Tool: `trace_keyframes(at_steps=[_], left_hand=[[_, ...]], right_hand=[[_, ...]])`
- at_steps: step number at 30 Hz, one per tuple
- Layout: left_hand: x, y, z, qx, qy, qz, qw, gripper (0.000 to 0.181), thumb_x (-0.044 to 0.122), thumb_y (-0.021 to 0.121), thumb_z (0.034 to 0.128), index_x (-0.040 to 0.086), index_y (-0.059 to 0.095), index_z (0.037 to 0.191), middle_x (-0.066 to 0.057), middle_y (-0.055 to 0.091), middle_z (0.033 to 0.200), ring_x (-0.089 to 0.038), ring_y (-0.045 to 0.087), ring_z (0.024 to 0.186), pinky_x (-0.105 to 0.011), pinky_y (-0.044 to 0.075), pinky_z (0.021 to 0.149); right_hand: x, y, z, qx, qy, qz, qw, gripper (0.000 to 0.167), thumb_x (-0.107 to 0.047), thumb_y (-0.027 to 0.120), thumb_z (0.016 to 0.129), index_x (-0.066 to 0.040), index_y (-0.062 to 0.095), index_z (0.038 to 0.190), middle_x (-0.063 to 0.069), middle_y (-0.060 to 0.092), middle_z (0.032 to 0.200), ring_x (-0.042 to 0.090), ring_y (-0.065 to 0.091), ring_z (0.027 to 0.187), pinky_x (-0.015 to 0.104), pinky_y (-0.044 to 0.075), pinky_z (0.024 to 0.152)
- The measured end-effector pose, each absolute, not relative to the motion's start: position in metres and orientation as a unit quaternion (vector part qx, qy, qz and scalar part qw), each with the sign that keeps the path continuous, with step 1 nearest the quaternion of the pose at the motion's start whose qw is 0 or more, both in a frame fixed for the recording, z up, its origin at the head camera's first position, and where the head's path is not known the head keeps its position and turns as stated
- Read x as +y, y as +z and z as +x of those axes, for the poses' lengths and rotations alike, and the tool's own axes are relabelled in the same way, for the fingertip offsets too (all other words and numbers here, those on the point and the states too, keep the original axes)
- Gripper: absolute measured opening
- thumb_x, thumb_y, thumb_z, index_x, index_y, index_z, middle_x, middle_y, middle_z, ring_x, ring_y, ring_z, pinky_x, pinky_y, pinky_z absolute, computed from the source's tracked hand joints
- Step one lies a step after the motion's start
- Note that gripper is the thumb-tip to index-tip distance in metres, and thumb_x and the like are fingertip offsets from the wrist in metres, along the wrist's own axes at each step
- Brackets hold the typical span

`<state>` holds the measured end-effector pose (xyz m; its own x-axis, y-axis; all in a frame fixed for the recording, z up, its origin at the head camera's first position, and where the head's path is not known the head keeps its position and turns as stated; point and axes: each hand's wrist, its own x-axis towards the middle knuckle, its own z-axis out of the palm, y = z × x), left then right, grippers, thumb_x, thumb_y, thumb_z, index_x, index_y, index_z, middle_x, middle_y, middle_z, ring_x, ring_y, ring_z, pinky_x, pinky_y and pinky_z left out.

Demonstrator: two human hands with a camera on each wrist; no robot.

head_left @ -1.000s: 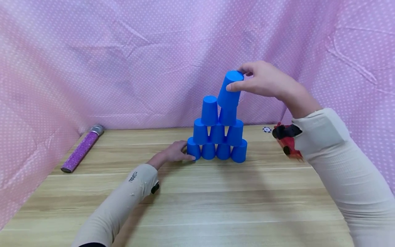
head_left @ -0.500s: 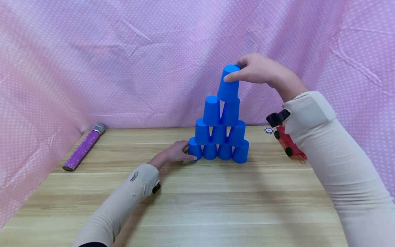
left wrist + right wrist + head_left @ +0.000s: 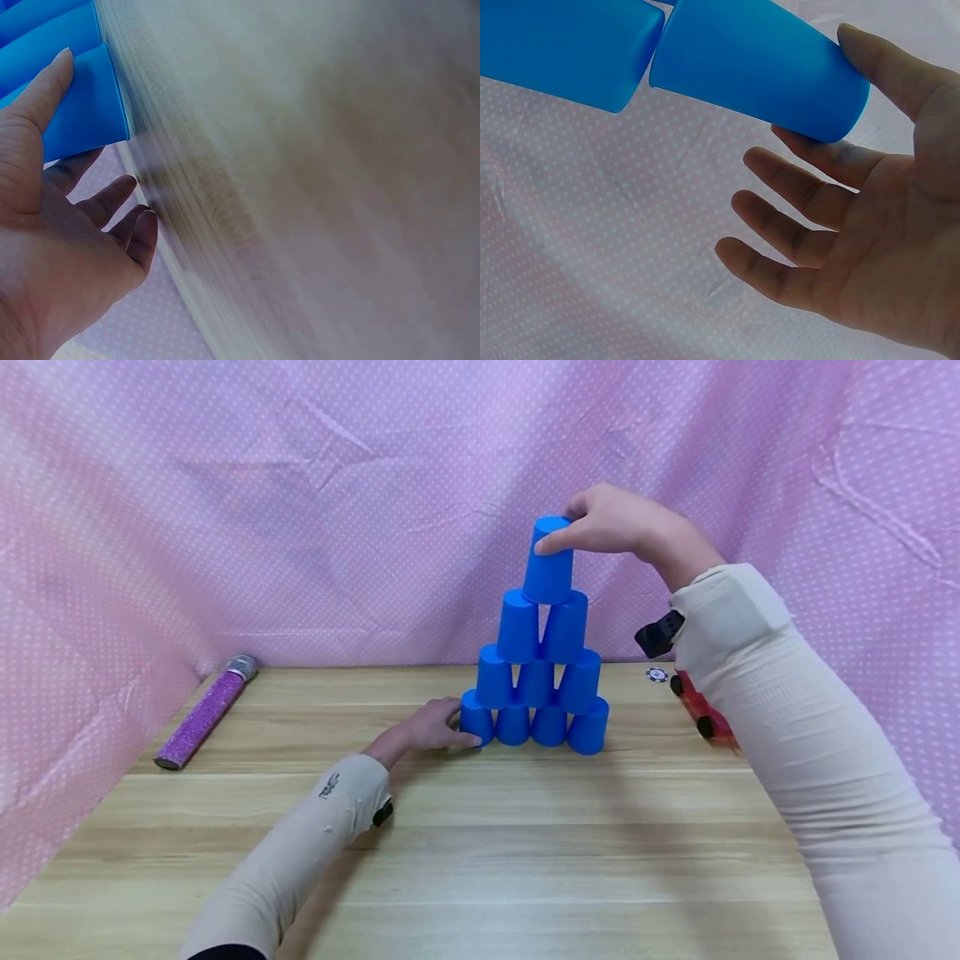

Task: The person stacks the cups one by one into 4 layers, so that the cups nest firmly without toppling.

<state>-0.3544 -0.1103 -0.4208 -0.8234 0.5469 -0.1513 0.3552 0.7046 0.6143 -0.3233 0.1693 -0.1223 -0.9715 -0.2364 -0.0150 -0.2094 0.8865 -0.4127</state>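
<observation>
Upside-down blue cups (image 3: 536,683) form a pyramid of stacked rows near the back of the table. At its peak a single blue cup (image 3: 548,578) is upright over the two-cup row, its rim at their tops. My right hand (image 3: 622,524) pinches this cup near its base between thumb and index finger; the other fingers (image 3: 776,225) spread free in the right wrist view. Low on the left, my left hand (image 3: 432,727) holds the end cup (image 3: 476,720) of the bottom row, thumb in front and index finger behind, as the left wrist view shows (image 3: 90,101).
A purple glitter microphone (image 3: 204,714) lies at the table's left side. Behind the right forearm are a red toy car (image 3: 703,708), partly hidden, and a poker chip (image 3: 656,675). Pink dotted cloth (image 3: 375,510) hangs behind the wooden table (image 3: 480,852).
My right hand has moved left with the top cup, which has gone from tilted over the right cup to upright across both. My left hand keeps its place at the bottom cup.
</observation>
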Motion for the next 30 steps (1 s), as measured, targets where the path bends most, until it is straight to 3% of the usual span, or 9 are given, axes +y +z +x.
trace_keyframes(at_steps=[10, 17, 22, 30], left_hand=[[-0.110, -0.425, -0.361, 0.908, 0.287, 0.253, 0.173, 0.067, 0.049, 0.073, 0.0886, 0.021, 0.049, 0.145, -0.010, 0.055, 0.145, -0.029, 0.054, 0.124, -0.056, 0.040, 0.113], [-0.111, -0.434, -0.369, 0.908, 0.294, 0.241, 0.177, 0.065, 0.048, 0.076, 0.0866, 0.025, 0.051, 0.142, -0.004, 0.057, 0.142, -0.026, 0.055, 0.124, -0.052, 0.040, 0.114], [-0.111, -0.433, -0.368, 0.908, 0.297, 0.241, 0.174, 0.067, 0.047, 0.076, 0.0866, 0.023, 0.050, 0.143, -0.005, 0.056, 0.144, -0.027, 0.053, 0.128, -0.053, 0.039, 0.115], [-0.113, -0.428, -0.363, 0.906, 0.291, 0.257, 0.167, 0.067, 0.049, 0.074, 0.0879, 0.018, 0.050, 0.142, -0.008, 0.058, 0.141, -0.026, 0.057, 0.120, -0.053, 0.043, 0.111]], right_hand=[[0.172, -0.125, -0.328, 0.972, -0.205, -0.111, 0.030, 0.090, -0.057, 0.058, 0.092, -0.003, 0.028, 0.157, 0.025, 0.035, 0.158, 0.049, 0.034, 0.145, 0.070, 0.031, 0.112], [0.171, -0.126, -0.330, 0.971, -0.208, -0.111, 0.027, 0.089, -0.057, 0.058, 0.092, -0.003, 0.028, 0.157, 0.025, 0.035, 0.158, 0.049, 0.033, 0.145, 0.070, 0.031, 0.112], [0.170, -0.126, -0.330, 0.972, -0.206, -0.112, 0.029, 0.090, -0.058, 0.057, 0.092, -0.003, 0.027, 0.157, 0.025, 0.034, 0.159, 0.049, 0.032, 0.146, 0.070, 0.030, 0.113], [0.169, -0.127, -0.330, 0.970, -0.213, -0.116, 0.030, 0.090, -0.058, 0.057, 0.092, -0.002, 0.027, 0.157, 0.025, 0.035, 0.158, 0.048, 0.032, 0.146, 0.070, 0.030, 0.113]])
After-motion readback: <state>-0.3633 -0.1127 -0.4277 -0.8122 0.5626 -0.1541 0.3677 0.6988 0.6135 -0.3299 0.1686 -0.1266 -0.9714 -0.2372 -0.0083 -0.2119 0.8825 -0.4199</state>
